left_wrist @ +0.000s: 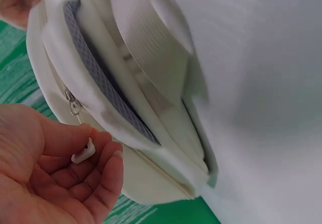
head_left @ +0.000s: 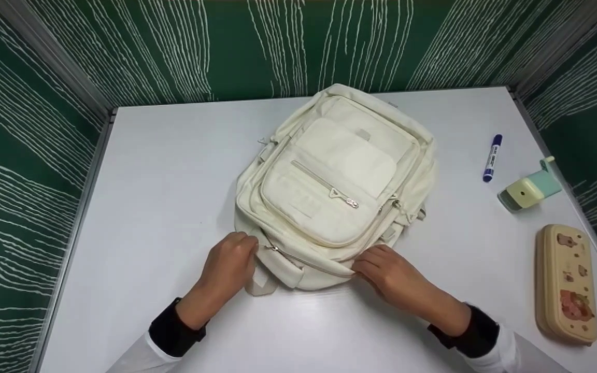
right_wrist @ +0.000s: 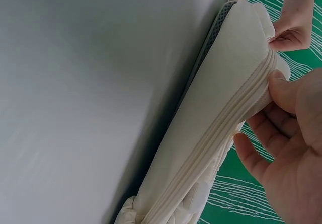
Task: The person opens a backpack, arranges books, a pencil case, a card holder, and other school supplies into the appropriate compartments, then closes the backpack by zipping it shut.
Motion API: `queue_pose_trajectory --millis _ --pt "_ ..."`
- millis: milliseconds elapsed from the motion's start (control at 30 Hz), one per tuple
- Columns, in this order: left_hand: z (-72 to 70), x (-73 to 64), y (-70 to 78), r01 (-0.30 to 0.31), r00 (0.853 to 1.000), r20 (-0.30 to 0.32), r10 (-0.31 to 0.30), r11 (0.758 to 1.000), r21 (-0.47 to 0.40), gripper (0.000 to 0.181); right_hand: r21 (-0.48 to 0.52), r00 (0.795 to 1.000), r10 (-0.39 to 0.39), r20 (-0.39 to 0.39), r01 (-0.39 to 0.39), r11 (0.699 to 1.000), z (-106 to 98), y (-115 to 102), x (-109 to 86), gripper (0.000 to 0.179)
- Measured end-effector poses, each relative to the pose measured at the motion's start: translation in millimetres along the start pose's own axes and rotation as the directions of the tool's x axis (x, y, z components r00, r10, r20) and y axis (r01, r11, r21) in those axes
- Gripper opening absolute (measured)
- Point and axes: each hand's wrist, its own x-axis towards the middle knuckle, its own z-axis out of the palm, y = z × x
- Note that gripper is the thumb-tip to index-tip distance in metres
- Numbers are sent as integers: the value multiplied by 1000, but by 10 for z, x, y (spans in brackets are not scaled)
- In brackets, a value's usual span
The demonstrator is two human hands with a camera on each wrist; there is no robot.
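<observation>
A cream backpack (head_left: 347, 145) lies front side up on the white table, tilted, with its top end toward the near edge. My left hand (head_left: 230, 264) is at its near left corner. In the left wrist view, thumb and fingers pinch the cord of a zipper pull (left_wrist: 84, 152), which hangs from a metal slider (left_wrist: 72, 103) on the bag's zipper. My right hand (head_left: 389, 272) grips the fabric edge beside the zipper at the near right corner, thumb on one side, as the right wrist view shows. A webbing strap (left_wrist: 151, 43) and grey mesh padding (left_wrist: 108, 85) show on the bag's underside.
Right of the bag lie a blue-capped marker (head_left: 492, 158), a green and yellow pencil sharpener (head_left: 529, 190) and a beige pencil case (head_left: 568, 285) with printed pictures. Green panels with white streaks (head_left: 329, 46) stand along the table's back and sides.
</observation>
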Motion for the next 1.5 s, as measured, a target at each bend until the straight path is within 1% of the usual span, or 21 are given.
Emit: queue_pose_trajectory --millis 100,267,400,500,600,767,800,900,933,1067,1133,1333,1400,1500 --pt "-41 56 -88 30 999 11 -30 999 25 12 8 1000 4 14 -4 1000 -11 11 -23 10" --pt "-78 161 -223 74 997 7 -74 996 49 10 9 1000 0 12 0 1000 -19 24 -56 8" --pt "-106 189 -238 93 996 15 -93 995 49 10 5 1000 -4 8 4 1000 -33 39 -88 9" --pt "-132 145 -190 88 996 18 -89 995 38 11 1 1000 10 5 -10 1000 -53 61 -127 8" --pt "-161 59 -125 87 996 32 -88 996 31 12 5 1000 15 -16 -15 1000 -67 92 -168 9" --pt "-201 -91 -8 96 993 59 -98 995 29 11 -2 999 32 -31 -32 999 -90 149 -220 29" --pt "-208 -117 16 96 993 61 -98 995 28 12 -7 999 37 -29 -37 999 -96 160 -226 28" --pt "-222 -179 87 95 993 71 -97 995 21 16 -26 998 61 -15 -62 998 -115 189 -235 12" --pt "-226 -197 111 97 992 76 -97 995 13 17 -36 997 72 -9 -72 997 -120 198 -236 10" --pt "-226 -254 198 95 990 106 -93 995 -13 21 -63 993 115 10 -114 991 -140 237 -249 27" --pt "-220 -275 243 85 990 119 -81 996 -23 22 -74 992 129 12 -127 989 -148 257 -259 31" --pt "-180 -346 367 34 990 137 -28 999 -41 22 -92 988 154 23 -151 984 -174 331 -286 31" --pt "-163 -367 406 15 990 139 -9 999 -44 25 -97 987 156 27 -153 983 -185 357 -293 31" --pt "-137 -380 462 2 989 150 8 998 -65 27 -109 989 146 16 -143 984 -199 394 -307 32"
